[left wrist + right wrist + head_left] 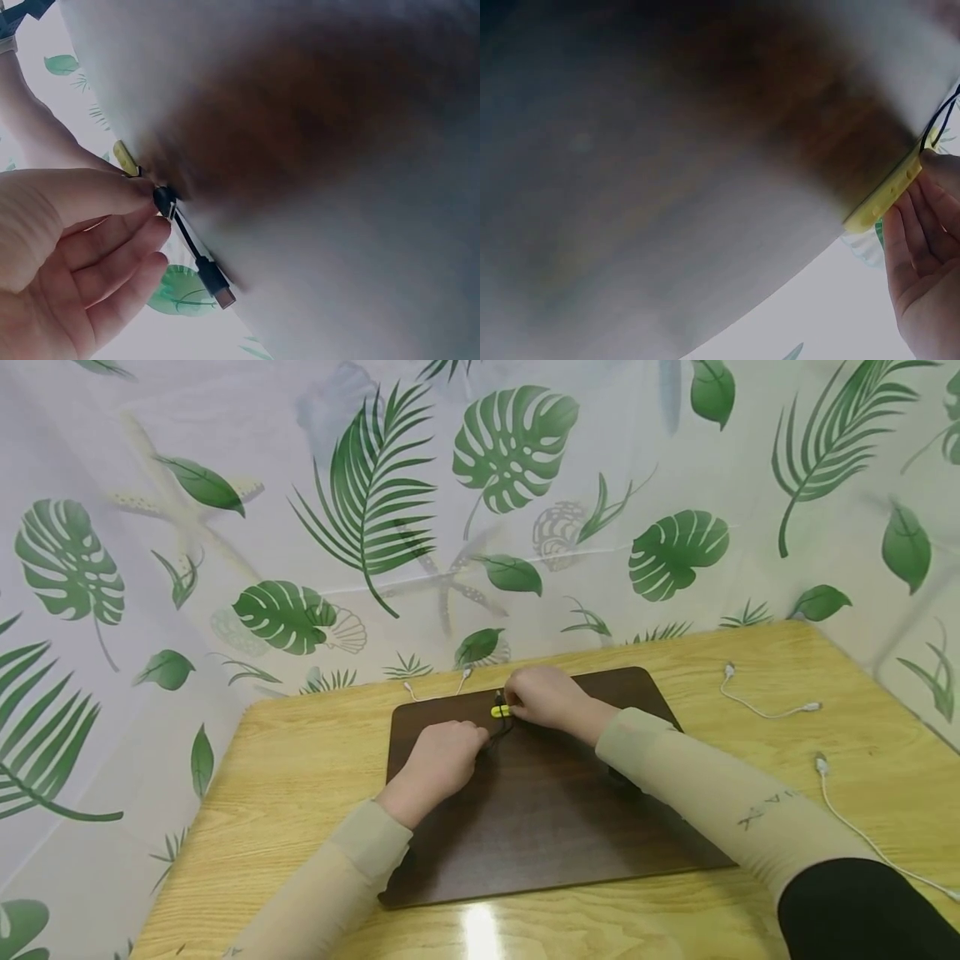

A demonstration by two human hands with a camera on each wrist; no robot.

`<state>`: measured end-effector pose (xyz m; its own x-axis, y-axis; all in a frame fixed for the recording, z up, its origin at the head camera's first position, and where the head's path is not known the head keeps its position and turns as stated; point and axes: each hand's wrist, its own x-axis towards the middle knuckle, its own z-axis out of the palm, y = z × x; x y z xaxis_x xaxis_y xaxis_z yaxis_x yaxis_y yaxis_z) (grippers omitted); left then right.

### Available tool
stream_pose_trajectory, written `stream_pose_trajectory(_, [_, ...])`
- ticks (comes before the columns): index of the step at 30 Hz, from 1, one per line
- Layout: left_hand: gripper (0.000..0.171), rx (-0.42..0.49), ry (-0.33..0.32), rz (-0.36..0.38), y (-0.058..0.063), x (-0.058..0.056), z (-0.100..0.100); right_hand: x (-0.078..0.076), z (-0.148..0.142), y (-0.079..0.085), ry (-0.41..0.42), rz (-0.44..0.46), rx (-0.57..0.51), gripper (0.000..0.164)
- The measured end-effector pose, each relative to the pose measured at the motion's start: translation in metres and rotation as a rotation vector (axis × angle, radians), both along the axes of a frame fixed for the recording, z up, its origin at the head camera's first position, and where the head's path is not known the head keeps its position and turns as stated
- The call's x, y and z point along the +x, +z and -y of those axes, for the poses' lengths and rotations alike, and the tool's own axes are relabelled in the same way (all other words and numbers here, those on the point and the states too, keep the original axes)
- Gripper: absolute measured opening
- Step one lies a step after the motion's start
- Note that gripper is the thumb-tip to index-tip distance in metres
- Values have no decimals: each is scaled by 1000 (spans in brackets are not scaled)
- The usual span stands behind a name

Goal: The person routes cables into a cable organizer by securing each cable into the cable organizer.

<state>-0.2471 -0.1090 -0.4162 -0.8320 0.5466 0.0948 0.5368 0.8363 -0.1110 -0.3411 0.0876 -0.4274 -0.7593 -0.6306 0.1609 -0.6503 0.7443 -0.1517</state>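
Observation:
Over the far part of a dark brown board (555, 818), my left hand (444, 758) pinches a short black USB cable (189, 238) between thumb and forefinger. In the left wrist view its metal-tipped connector (214, 282) points away from the fingers. To the right, my right hand (549, 695) grips a yellow cable clip (889, 196), a slim strip with small notches along its side. A thin black loop of the cable (936, 124) runs at the clip's upper end, beside the right thumb. Part of the clip is hidden behind the right fingers.
The board lies on a light wooden table (300, 777). White cables lie about: one behind the board (435, 697), one at the right (757, 708) and one nearer on the right (851, 827). A leaf-patterned cloth (600, 468) hangs behind the table.

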Motion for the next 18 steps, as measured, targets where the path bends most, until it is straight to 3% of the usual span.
stream_pose_trajectory(18, [21, -31, -37, -52, 0, 0, 7, 3, 1, 0, -13, -12, 12, 12])
